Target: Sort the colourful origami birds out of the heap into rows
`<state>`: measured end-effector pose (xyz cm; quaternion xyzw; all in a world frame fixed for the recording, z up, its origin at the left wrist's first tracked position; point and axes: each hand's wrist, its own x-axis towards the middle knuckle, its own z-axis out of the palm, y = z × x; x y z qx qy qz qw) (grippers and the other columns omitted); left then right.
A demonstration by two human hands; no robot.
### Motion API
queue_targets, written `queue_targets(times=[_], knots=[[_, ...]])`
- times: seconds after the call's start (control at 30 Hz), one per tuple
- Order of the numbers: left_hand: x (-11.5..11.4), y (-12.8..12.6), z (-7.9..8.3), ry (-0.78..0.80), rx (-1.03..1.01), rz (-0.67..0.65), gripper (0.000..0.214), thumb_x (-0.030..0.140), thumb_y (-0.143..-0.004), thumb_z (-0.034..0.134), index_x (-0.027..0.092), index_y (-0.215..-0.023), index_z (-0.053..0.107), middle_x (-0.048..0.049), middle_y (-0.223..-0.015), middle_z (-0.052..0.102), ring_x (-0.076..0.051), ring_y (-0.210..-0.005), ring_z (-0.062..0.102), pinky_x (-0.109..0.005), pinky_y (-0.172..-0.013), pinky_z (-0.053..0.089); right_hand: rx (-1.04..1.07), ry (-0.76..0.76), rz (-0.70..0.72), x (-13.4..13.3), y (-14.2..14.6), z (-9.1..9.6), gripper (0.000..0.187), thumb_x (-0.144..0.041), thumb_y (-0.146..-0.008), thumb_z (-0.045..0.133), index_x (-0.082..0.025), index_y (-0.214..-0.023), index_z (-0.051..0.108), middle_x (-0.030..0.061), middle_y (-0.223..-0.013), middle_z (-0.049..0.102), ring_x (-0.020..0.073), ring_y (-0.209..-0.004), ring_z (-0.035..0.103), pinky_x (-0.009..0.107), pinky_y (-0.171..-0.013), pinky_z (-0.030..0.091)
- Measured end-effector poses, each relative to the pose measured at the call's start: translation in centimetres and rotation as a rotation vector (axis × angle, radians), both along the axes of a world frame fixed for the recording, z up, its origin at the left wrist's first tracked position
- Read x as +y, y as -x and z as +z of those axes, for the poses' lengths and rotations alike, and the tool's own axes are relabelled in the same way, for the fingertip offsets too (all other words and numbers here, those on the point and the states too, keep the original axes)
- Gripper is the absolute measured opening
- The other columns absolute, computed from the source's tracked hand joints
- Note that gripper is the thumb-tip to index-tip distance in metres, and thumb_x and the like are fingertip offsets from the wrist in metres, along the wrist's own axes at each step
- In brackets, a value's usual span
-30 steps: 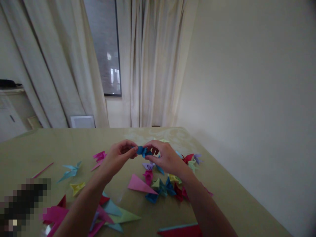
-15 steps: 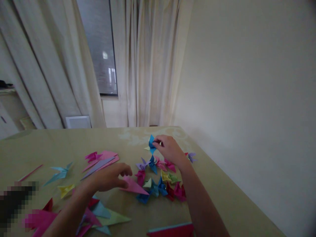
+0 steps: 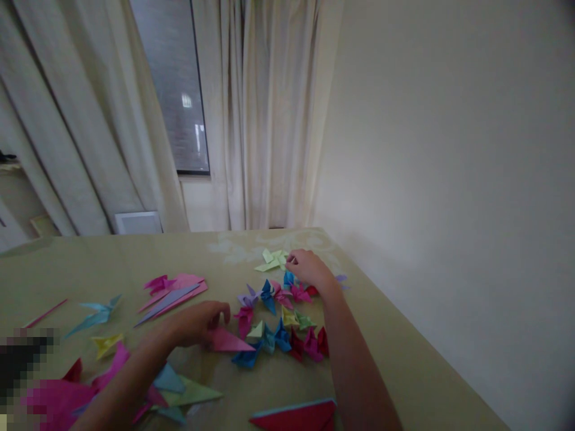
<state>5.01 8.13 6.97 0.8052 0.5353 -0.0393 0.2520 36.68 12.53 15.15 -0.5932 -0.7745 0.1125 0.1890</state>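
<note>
My right hand [image 3: 309, 269] reaches to the far side of a cluster of small folded paper pieces [image 3: 278, 326]. Its fingers are curled, and a small blue folded piece [image 3: 288, 279] shows just under its thumb, low against the table. The fingertips touch a light green folded piece [image 3: 271, 261]. My left hand [image 3: 195, 323] lies nearer to me, with fingers curled over the wide end of a pink folded triangle [image 3: 230, 342] that lies on the table.
The olive table [image 3: 135, 263] also carries a pink and purple folded stack [image 3: 173, 292], a light blue crane [image 3: 96, 312], a yellow piece [image 3: 106, 344], a red sheet [image 3: 299, 414] at the front and mixed folded papers [image 3: 179, 392] at my left. The table's right edge runs beside the wall.
Both hands held the blue piece together in the air. They parted: the right carried it out and down to the far side of the cluster, while the left dropped onto the pink triangle.
</note>
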Motion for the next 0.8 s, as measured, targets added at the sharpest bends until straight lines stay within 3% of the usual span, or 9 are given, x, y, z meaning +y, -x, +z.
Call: queue_targets(times=[0.17,0.3,0.4,0.5,0.6,0.7,0.8], knots=[[-0.2,-0.5,0.2,-0.052,0.145,-0.004,0.037,0.013,-0.05,0.075,0.022,-0.086,0.073,-0.0025,-0.104,0.071,-0.025,-0.096,0.065,-0.028,-0.074,0.044,0.072,-0.038,0.179,-2.3,0.9,2.6,0.019,-0.028,-0.099,0.066,-0.02,-0.112,0.077,0.0058,-0.103,0.079,0.0178,-0.091,0.071,0.025,-0.078,0.046],[-0.7,-0.5,0.9,0.039,0.102,0.023,0.023,0.013,-0.052,0.074,0.02,-0.074,0.071,0.0012,-0.079,0.07,-0.022,-0.079,0.065,-0.027,-0.064,0.041,0.125,-0.043,0.372,-4.7,2.3,4.0,0.016,-0.024,-0.099,0.069,-0.018,-0.111,0.076,0.0043,-0.095,0.078,0.0166,-0.084,0.069,0.025,-0.074,0.045],[-1.5,0.2,2.8,0.079,0.015,0.009,0.017,0.014,-0.059,0.072,0.019,-0.075,0.074,0.0023,-0.074,0.07,-0.02,-0.075,0.063,-0.026,-0.063,0.04,0.172,-0.112,0.426,-6.5,3.2,5.0,0.014,-0.024,-0.099,0.069,-0.018,-0.111,0.075,0.0029,-0.093,0.077,0.0155,-0.082,0.068,0.025,-0.073,0.043],[-3.3,1.1,5.5,-0.039,-0.183,-0.01,0.012,0.024,-0.076,0.07,0.021,-0.083,0.08,0.002,-0.075,0.069,-0.016,-0.075,0.06,-0.025,-0.066,0.039,0.283,-0.23,0.434,-8.6,3.4,6.3,0.016,-0.032,-0.104,0.065,-0.019,-0.104,0.075,-0.0004,-0.084,0.073,0.0133,-0.075,0.065,0.024,-0.07,0.04],[-6.3,0.7,7.1,-0.141,-0.532,0.078,0.027,0.047,-0.084,0.074,0.02,-0.084,0.08,0.0026,-0.066,0.06,-0.013,-0.064,0.05,-0.023,-0.059,0.035,0.411,-0.301,0.426,-11.0,3.5,7.6,0.028,-0.043,-0.108,0.058,-0.019,-0.099,0.072,-0.0024,-0.079,0.069,0.0116,-0.07,0.06,0.024,-0.067,0.039],[-9.9,-1.6,6.3,-0.155,-1.003,0.314,0.047,0.065,-0.079,0.078,0.018,-0.08,0.073,0.0016,-0.067,0.059,-0.013,-0.061,0.05,-0.022,-0.056,0.038,0.46,-0.291,0.408,-13.8,4.1,7.6,0.025,-0.045,-0.105,0.063,-0.02,-0.107,0.067,-0.0033,-0.083,0.067,0.0114,-0.069,0.058,0.024,-0.068,0.04],[-13.4,-4.6,3.9,-0.086,-1.306,0.496,0.05,0.068,-0.077,0.08,0.019,-0.082,0.069,0.0014,-0.067,0.06,-0.011,-0.057,0.049,-0.02,-0.051,0.038,0.447,-0.233,0.417,-16.9,5.4,5.2,0.023,-0.039,-0.099,0.073,-0.022,-0.111,0.064,-0.0015,-0.092,0.067,0.0133,-0.078,0.061,0.025,-0.074,0.044]])
